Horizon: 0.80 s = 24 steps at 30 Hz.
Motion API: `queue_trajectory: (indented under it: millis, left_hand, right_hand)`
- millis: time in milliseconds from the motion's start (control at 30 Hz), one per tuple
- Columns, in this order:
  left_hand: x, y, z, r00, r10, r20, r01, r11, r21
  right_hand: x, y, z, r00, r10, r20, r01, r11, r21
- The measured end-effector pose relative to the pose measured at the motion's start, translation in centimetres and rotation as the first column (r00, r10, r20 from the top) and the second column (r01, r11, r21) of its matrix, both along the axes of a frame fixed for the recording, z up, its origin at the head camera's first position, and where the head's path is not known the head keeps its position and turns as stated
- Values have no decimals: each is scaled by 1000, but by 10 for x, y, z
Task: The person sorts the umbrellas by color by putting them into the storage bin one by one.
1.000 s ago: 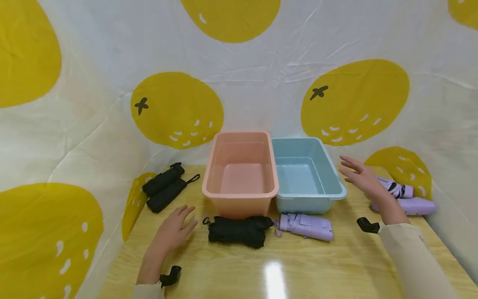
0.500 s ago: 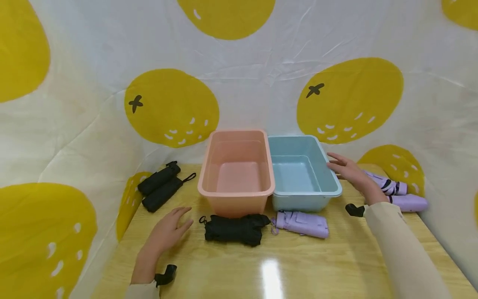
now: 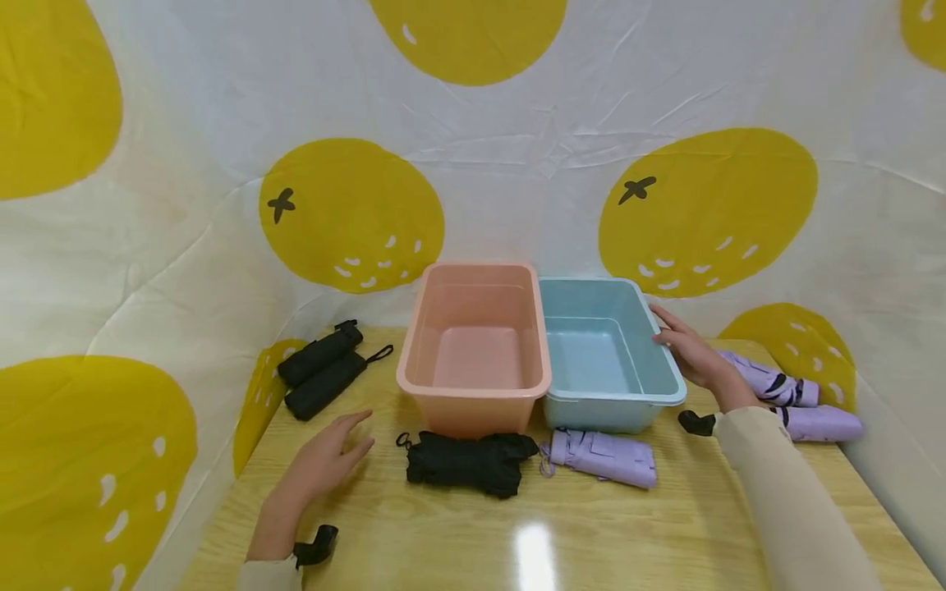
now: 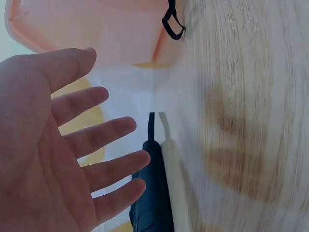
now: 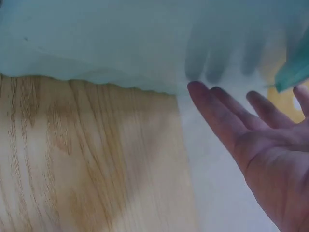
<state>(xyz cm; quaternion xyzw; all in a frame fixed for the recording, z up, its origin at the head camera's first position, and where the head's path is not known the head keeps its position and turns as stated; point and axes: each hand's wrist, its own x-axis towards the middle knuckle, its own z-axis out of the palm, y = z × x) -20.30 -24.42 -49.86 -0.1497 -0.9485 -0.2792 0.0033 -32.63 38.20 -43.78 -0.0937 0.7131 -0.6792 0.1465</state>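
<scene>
My right hand (image 3: 697,358) is at the right rim of the light blue basin (image 3: 612,398). In the right wrist view its fingers (image 5: 217,108) stretch out straight along the basin's outer wall, fingertips right at it. My left hand (image 3: 319,460) hovers over the table's left part with spread fingers and nothing in them. It is nearest to two black folded umbrellas (image 3: 325,386) at the left and a black folded umbrella (image 3: 469,462) in front of the pink basin (image 3: 473,413). A lilac folded umbrella (image 3: 604,457) lies before the blue basin.
Two more lilac folded umbrellas (image 3: 824,423) lie at the right edge, partly behind my right forearm. The two basins stand side by side at the back of the wooden table (image 3: 429,542). A white cloth (image 3: 510,197) with yellow fruit prints hangs behind and at both sides.
My right hand has moved left from beside the blue basin to its right rim. The left hand has drifted slightly left and stays spread. The basins and umbrellas keep their places.
</scene>
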Motion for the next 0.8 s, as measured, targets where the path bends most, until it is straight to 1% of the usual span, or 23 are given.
queue_trajectory:
  millis: [100, 233, 333, 433, 533, 600, 667, 800]
  left_hand:
    - [-3, -3, 1, 1000, -10, 10, 10, 1000, 8]
    - [-7, -7, 2, 999, -8, 44, 7, 1000, 24]
    - [-12, -12, 7, 999, -5, 42, 3, 999, 41]
    - [-21, -18, 13, 1000, -12, -13, 12, 1000, 27]
    - [-34, -24, 20, 996, -5, -84, 4, 1000, -12]
    - [-42, -27, 25, 992, 9, -122, -16, 999, -51]
    - [-49, -32, 28, 988, 25, -153, -41, 994, -97]
    - [-56, -42, 33, 983, 59, -177, -91, 980, -179]
  right_hand:
    - [-2, -1, 0, 1000, -10, 0, 10, 1000, -13]
    - [-5, -1, 0, 1000, -15, -2, 15, 1000, -2]
    - [-6, -3, 1, 1000, -14, -4, 14, 1000, 12]
    - [-6, -4, 1, 1000, -17, -2, 17, 1000, 14]
    - [-4, -3, 2, 1000, -21, -11, 21, 1000, -7]
    - [-2, -3, 3, 999, -19, -32, 18, 999, -26]
    - [-2, -2, 4, 999, -11, -33, 9, 998, -55]
    - [-4, -3, 3, 1000, 7, -13, -8, 997, -74]
